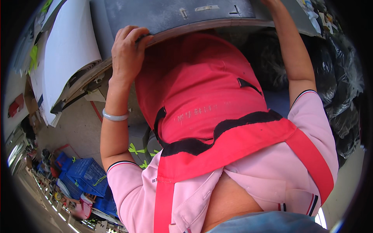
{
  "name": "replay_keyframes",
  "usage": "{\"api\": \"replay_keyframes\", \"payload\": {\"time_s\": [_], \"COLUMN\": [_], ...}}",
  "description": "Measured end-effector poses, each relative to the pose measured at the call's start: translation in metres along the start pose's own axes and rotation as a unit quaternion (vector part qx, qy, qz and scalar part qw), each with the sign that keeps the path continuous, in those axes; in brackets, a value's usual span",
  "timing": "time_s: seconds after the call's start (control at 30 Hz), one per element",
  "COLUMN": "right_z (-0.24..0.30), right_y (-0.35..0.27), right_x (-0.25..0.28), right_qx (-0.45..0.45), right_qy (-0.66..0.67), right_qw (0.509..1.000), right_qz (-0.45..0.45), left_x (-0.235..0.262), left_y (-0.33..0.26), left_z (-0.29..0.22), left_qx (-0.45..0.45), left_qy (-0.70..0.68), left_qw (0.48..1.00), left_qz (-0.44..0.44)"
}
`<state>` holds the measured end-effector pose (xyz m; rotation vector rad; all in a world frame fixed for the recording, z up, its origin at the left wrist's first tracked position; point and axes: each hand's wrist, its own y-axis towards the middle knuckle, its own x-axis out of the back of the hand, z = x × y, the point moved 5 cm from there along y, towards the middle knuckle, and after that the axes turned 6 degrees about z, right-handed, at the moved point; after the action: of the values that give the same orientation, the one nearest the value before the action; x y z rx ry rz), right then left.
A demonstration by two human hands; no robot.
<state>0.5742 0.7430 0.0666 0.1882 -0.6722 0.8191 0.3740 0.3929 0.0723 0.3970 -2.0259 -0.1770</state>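
Tabletop [167,19] – left hand [127,54] at edge | sheet [72,50] left | black bags [323,72] right

White sheet [72,54], perhaps paper, on table [217,24]

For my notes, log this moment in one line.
left hand: at grey tabletop's edge | right hand: mostly cropped | white sheet: at left

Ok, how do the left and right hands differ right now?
The left hand is in full view, fingers bent at the grey tabletop's near edge; the right hand is mostly cut off by the picture's top edge, fingers unseen. The left hand's arm wears a pale bangle; the right hand's arm shows none. Both arms reach forward from pink sleeves.
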Motion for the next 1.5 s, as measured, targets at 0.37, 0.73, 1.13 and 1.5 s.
{"api": "replay_keyframes", "payload": {"time_s": [0.37, 0.73, 1.13, 1.5], "right_z": [-0.017, -0.015, -0.040, 0.027], "right_y": [0.001, 0.004, -0.004, -0.106], "right_x": [-0.004, -0.004, 0.000, -0.013], "right_qx": [0.000, 0.039, 0.063, 0.008], "right_qy": [0.018, -0.031, -0.020, 0.051], "right_qw": [1.000, 0.998, 0.991, 0.998], "right_qz": [-0.012, -0.045, -0.113, 0.020], "left_x": [-0.002, 0.007, -0.088, -0.072], "left_y": [0.001, 0.011, 0.115, 0.110], "left_z": [-0.001, -0.006, -0.054, -0.054], "left_qx": [0.014, 0.029, -0.044, 0.044], "left_qy": [0.005, -0.003, 0.087, 0.104], "left_qw": [1.000, 0.999, 0.993, 0.994], "left_qz": [0.012, 0.032, -0.060, 0.012]}}
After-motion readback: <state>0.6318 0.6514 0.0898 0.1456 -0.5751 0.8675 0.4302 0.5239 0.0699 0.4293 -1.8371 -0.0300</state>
